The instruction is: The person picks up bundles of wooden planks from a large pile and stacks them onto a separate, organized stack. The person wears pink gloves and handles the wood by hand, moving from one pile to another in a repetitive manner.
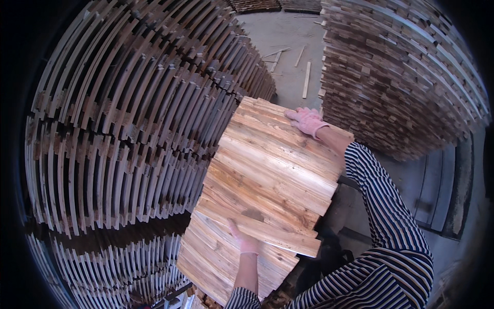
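A wide layer of light-brown wooden planks (272, 159) lies side by side before me, its ends uneven. One loose plank (278, 233) rests across the near part of this layer at a slight slant, its right end sticking out. At the near edge of that plank is my left hand (246, 242), in a pink glove. One digit reaches onto the wood and the others are largely hidden, so the hand appears closed on it. My right hand (309, 122), also pink-gloved, lies on the far right part of the layer with its fingers stretched out.
Tall stacks of thin wooden slats (154, 113) rise close on the left. Another high stack (381, 77) stands at the far right. Several loose strips (306, 80) lie on the grey floor (278, 33) between them. Dark metal framing (437, 190) shows at right.
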`<state>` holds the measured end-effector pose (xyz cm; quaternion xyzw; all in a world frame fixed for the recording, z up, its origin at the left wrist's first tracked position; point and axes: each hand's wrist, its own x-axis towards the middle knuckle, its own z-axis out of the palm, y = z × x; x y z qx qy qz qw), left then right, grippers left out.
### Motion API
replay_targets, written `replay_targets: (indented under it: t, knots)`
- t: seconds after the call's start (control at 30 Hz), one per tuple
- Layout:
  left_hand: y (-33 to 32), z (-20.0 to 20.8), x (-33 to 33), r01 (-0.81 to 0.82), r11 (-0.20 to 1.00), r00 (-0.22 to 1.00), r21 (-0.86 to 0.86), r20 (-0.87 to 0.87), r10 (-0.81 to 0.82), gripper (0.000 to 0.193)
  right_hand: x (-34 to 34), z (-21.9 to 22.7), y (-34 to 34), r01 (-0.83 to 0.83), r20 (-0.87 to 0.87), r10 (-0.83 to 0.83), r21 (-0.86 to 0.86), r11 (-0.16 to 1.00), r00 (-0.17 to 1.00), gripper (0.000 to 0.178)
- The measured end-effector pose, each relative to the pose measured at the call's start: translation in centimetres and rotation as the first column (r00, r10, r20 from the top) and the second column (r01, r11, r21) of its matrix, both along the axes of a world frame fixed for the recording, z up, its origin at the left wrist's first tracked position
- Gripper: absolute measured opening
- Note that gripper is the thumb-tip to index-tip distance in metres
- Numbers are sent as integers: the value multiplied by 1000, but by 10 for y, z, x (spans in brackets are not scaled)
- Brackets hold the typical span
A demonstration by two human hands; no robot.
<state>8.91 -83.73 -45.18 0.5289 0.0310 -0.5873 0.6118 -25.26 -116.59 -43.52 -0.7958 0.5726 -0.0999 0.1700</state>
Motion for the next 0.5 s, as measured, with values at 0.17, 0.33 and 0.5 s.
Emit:
replay_targets:
  t: [0.17,0.33,0.5]
  knots:
    - [0,10,12,178,983,984,-37,15,-177,84,83,40,82,-165,156,179,-94,982,972,50]
    - [-45,51,-27,350,927,906,134,202,-371,85,118,80,253,-351,473,80,519,780,878,96]
    - [-13,111,-98,718,544,183,435,636,-750,117,67,89,325,-307,495,-316,816,490,810,72]
